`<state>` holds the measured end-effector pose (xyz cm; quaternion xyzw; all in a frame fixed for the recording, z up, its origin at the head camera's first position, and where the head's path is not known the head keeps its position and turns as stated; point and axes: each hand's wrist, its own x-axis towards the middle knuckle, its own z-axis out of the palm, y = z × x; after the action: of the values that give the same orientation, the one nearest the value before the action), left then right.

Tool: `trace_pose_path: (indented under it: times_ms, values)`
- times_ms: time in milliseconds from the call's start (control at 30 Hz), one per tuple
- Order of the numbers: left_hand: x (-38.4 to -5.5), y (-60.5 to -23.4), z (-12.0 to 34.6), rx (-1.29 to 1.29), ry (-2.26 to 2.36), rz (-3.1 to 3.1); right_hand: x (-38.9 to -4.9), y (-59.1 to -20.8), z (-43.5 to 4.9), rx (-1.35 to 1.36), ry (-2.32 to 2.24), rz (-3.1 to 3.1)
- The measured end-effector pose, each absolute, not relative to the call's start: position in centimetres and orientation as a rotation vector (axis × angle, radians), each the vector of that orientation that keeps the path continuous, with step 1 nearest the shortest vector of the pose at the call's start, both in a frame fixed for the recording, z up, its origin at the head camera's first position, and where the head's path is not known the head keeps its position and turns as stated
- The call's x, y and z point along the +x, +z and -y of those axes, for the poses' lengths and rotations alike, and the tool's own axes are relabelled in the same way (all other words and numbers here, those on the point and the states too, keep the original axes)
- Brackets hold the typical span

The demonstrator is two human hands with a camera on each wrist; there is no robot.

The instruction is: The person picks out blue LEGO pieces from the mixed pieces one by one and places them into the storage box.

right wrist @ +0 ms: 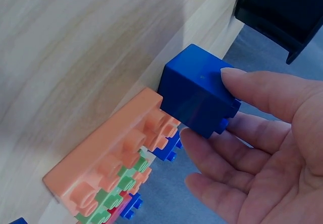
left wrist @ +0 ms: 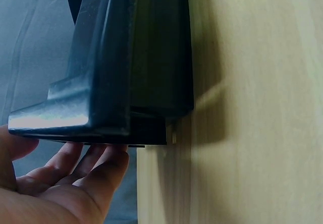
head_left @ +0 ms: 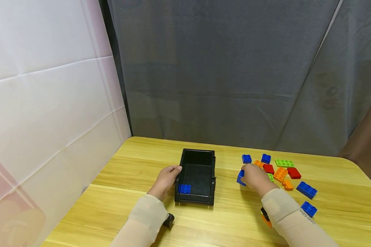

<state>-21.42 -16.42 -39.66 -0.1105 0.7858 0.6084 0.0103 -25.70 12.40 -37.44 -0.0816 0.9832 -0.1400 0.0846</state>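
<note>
A black plastic bin (head_left: 195, 199) stands on the wooden table, with a blue building brick (head_left: 184, 189) inside at its near left corner. My left hand (head_left: 166, 179) grips the bin's left rim, thumb over the edge; in the left wrist view its fingers (left wrist: 108, 166) lie against the outer side. To the right of the bin, my right hand (head_left: 257, 177) pinches another blue building brick (right wrist: 194, 85) between thumb and fingers, at the left side of the loose bricks. An orange brick (right wrist: 103, 148) lies close to it in the right wrist view.
Loose bricks cover the right part of the table: blue (head_left: 306, 189), red (head_left: 294, 173), orange (head_left: 280, 174) and green (head_left: 284, 163) ones. Another blue brick (head_left: 309, 208) lies beside my right sleeve. A grey curtain (head_left: 210, 75) hangs behind the table (head_left: 136, 151).
</note>
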Motion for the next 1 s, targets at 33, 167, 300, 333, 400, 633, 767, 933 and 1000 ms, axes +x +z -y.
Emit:
trace_pose_path:
  times_ms: [33, 167, 300, 333, 400, 633, 767, 933, 1000]
  values:
    - [-21.42, -39.67, 16.41, -0.344, 1.899, -2.454, -25.71, -37.45, -12.42, -0.24, -0.421, -2.93]
    - [-21.44, -39.65, 16.38, -0.34, 1.897, -2.457, -25.83, -37.51, -12.46, -0.228, -0.428, -2.924]
    - [-21.45, -39.66, 16.34, -0.341, 1.9, -2.455, -25.87, -37.5, -12.47, -0.222, -0.43, -2.919]
    - [-21.45, -39.65, 16.33, -0.343, 1.901, -2.454, -25.89, -37.49, -12.46, -0.224, -0.431, -2.918]
    - [-21.47, -39.67, 16.33, -0.356, 1.905, -2.449, -25.92, -37.43, -12.44, -0.223, -0.434, -2.913]
    - [-21.58, -39.77, 16.37, -0.354, 1.903, -2.445, -25.89, -37.17, -12.38, -0.216, -0.448, -2.904]
    - [-21.51, -39.82, 16.44, -0.344, 1.898, -2.452, -25.77, -36.88, -12.26, -0.268, -0.413, -2.928]
    - [-21.42, -39.73, 16.52, -0.333, 1.894, -2.454, -25.53, -36.62, -12.12, -0.312, -0.416, -2.948]
    - [-21.47, -39.72, 16.51, -0.341, 1.894, -2.448, -25.51, -36.6, -12.13, -0.308, -0.435, -2.949]
